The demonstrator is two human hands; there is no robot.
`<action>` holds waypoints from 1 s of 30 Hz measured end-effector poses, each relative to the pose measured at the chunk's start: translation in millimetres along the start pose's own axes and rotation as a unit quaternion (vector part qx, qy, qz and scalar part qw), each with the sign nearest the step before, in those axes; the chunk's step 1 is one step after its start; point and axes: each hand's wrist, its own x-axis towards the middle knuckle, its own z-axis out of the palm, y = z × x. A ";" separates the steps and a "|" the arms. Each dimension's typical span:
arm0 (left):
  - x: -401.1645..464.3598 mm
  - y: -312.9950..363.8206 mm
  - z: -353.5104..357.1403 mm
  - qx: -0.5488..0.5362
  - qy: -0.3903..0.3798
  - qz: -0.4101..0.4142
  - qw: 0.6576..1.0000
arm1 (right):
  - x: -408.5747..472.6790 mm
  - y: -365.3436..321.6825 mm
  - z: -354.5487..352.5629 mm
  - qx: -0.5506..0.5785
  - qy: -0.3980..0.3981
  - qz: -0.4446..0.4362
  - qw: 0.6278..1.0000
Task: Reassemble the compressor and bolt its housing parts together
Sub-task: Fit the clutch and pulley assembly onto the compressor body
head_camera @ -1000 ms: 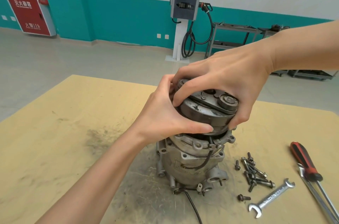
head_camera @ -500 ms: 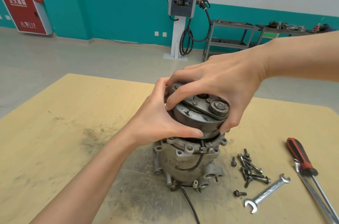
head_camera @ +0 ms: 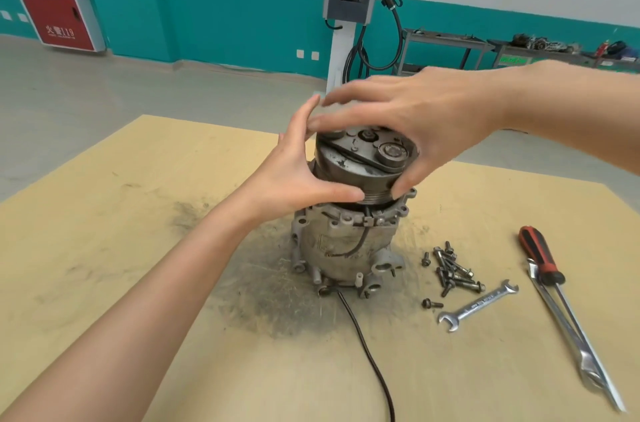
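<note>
The grey compressor body [head_camera: 332,248] stands upright on the wooden table [head_camera: 104,248]. The dark clutch pulley [head_camera: 360,172] sits on top of it, slightly tilted. My left hand [head_camera: 294,176] lies against the pulley's left side, fingers straight and pointing up, thumb along the grooved rim. My right hand [head_camera: 433,120] hovers over the pulley's top with fingers stretched out and blurred; its thumb touches the rim at the right. A pile of loose bolts [head_camera: 453,269] lies to the right of the body.
A single bolt [head_camera: 431,303] and an open-ended wrench [head_camera: 478,304] lie near the pile. A red-and-black screwdriver [head_camera: 540,259] and a long metal bar [head_camera: 571,335] lie at the right. A black cable [head_camera: 367,349] runs from the compressor toward me.
The pulley has come down onto the compressor body. The fingers of both hands have straightened and lifted off its top, loosening the earlier grip.
</note>
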 end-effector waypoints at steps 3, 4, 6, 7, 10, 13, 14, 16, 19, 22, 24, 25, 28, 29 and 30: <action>-8.2 -0.9 4.3 -0.013 0.008 -0.012 1.000 | -16.9 12.6 7.8 0.081 0.074 0.140 0.984; -11.3 -0.9 5.6 -0.014 0.011 -0.016 1.000 | -18.5 3.0 16.8 0.125 0.086 0.144 0.978; -16.4 -0.4 8.1 -0.017 0.011 -0.020 1.000 | -25.7 0.6 31.1 0.210 0.150 0.160 0.953; -18.1 -0.7 8.7 -0.019 0.010 -0.019 1.000 | -28.9 0.6 35.8 0.236 0.171 0.176 0.940; -22.2 -4.4 7.5 -0.034 0.022 -0.024 0.999 | -33.1 -10.2 53.0 0.293 0.223 0.229 0.901; -26.5 -6.7 2.9 -0.075 0.057 -0.031 0.995 | -36.5 -16.6 74.2 0.389 0.307 0.282 0.821; -27.3 -6.3 1.7 -0.086 0.066 -0.026 0.994 | -35.6 -20.1 79.3 0.434 0.332 0.296 0.784; -25.0 -3.2 -0.3 -0.097 0.075 -0.006 0.992 | -31.8 -26.1 87.8 0.491 0.374 0.310 0.723; -15.5 4.6 -0.8 -0.101 0.049 0.013 0.994 | -23.3 -32.9 98.0 0.526 0.398 0.304 0.688; -9.1 4.4 -0.9 -0.102 0.009 0.014 0.995 | -13.2 -36.2 99.6 0.569 0.387 0.285 0.667; -9.9 -0.6 -2.5 -0.105 0.003 0.018 0.994 | -8.3 -36.1 97.8 0.585 0.385 0.268 0.662; -10.8 -3.9 -3.3 -0.105 0.001 0.019 0.994 | -5.9 -36.2 96.6 0.589 0.386 0.258 0.661; -12.0 -13.0 -5.7 -0.114 -0.013 0.023 0.993 | 0.2 -36.8 97.6 0.600 0.395 0.241 0.653; -12.2 -14.4 -6.6 -0.109 -0.020 0.024 0.994 | 1.1 -36.5 99.2 0.602 0.396 0.237 0.651; -12.0 -15.5 -7.8 -0.101 -0.030 0.027 0.994 | 1.2 -35.6 100.1 0.601 0.394 0.230 0.656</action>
